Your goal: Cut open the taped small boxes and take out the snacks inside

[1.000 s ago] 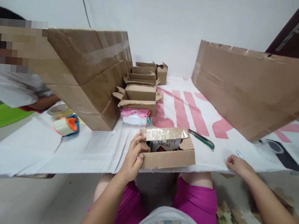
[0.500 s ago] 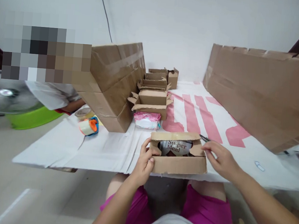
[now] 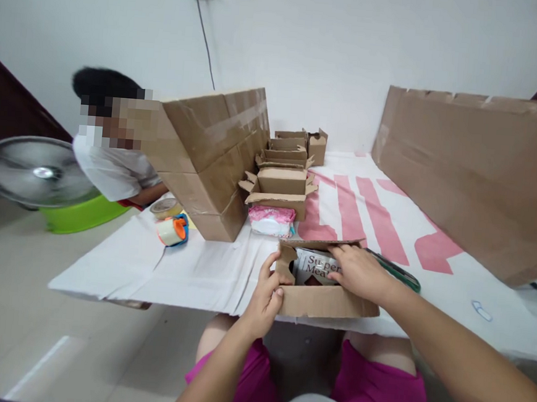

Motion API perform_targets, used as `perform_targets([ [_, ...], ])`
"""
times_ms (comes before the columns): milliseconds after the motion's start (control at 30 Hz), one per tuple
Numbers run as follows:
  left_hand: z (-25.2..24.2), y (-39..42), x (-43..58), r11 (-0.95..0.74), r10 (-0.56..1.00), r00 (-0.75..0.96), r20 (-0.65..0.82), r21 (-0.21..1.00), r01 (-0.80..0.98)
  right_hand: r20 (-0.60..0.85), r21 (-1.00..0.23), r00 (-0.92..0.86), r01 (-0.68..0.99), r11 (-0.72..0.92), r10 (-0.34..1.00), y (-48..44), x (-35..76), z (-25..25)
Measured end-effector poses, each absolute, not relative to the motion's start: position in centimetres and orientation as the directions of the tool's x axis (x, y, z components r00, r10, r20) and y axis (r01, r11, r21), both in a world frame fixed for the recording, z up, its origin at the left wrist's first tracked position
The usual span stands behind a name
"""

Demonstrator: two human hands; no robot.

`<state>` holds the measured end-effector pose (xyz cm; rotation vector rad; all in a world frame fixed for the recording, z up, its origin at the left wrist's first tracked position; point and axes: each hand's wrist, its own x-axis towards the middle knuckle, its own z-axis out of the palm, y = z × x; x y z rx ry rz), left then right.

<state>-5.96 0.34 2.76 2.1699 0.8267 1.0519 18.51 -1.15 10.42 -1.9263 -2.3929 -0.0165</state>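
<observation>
A small cardboard box lies at the table's front edge, its top open. Inside it shows a white package printed "Super Meal". My left hand grips the box's left end, the thumb on its front wall. Over the right part of the opening, my right hand reaches in, thumb and fingers apart, its fingertips by the back flap and the package. What the fingertips touch is partly hidden. A dark green, long-handled tool rests on the cloth just behind my right wrist.
Stacked cartons stand left of several open boxes. A pink wipes pack lies before them. A tape dispenser is at left, near a seated person and a fan. A large cardboard panel stands right.
My right hand has let go of the dark tool, now lying on the table, and moved left into the box opening. The right end flap no longer shows across the opening. The view has shifted slightly.
</observation>
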Motion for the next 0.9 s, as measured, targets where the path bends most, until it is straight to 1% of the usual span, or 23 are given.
perform_targets([
  [100,2.8,0.2,-6.1,-0.631,0.734,0.513,0.445,0.726,0.274,0.046,-0.059,-0.192,0.979,0.195,0.980,-0.7,18.7,10.1],
  [233,2.7,-0.1,-6.4,-0.607,0.748,0.528,0.402,0.736,0.300,0.075,-0.117,-0.163,0.978,0.171,0.984,-0.6,18.9,9.3],
  [300,2.6,-0.1,-6.5,-0.596,0.758,0.520,0.393,0.741,0.309,0.127,-0.182,-0.170,0.965,0.191,0.977,-0.9,19.1,9.1],
  [400,2.1,-0.1,-6.5,-0.584,0.774,0.473,0.421,0.763,0.277,0.294,-0.336,-0.183,0.899,0.280,0.938,-1.5,19.5,9.1],
  [500,1.3,0.1,-6.3,-0.536,0.819,0.351,0.453,0.823,0.190,0.454,-0.531,-0.096,0.770,0.355,0.886,-2.2,19.8,9.5],
  [567,0.6,0.3,-6.2,-0.452,0.877,0.238,0.417,0.884,0.120,0.502,-0.659,0.007,0.651,0.377,0.865,-2.5,20.0,9.9],
  [633,0.2,0.6,-6.1,-0.347,0.928,0.170,0.332,0.936,0.066,0.485,-0.787,0.116,0.489,0.376,0.867,-2.7,20.2,10.5],
  [700,0.1,1.1,-6.1,-0.276,0.949,0.168,0.265,0.960,0.042,0.418,-0.891,0.205,0.282,0.356,0.885,-2.7,20.4,11.0],
  [767,0.6,1.6,-6.0,-0.263,0.947,0.197,0.252,0.964,0.032,0.362,-0.932,0.259,0.099,0.348,0.895,-2.7,20.4,11.4],
  [800,1.1,1.9,-5.9,-0.273,0.943,0.206,0.262,0.961,0.029,0.353,-0.934,0.275,0.045,0.355,0.894,-2.7,20.4,11.5],
  [867,2.3,2.3,-5.5,-0.303,0.936,0.205,0.285,0.951,0.063,0.371,-0.923,0.296,0.019,0.383,0.880,-2.8,20.3,11.6],
  [900,2.9,2.6,-5.3,-0.315,0.937,0.200,0.288,0.942,0.120,0.388,-0.917,0.299,0.035,0.396,0.872,-2.8,20.1,11.5],
])
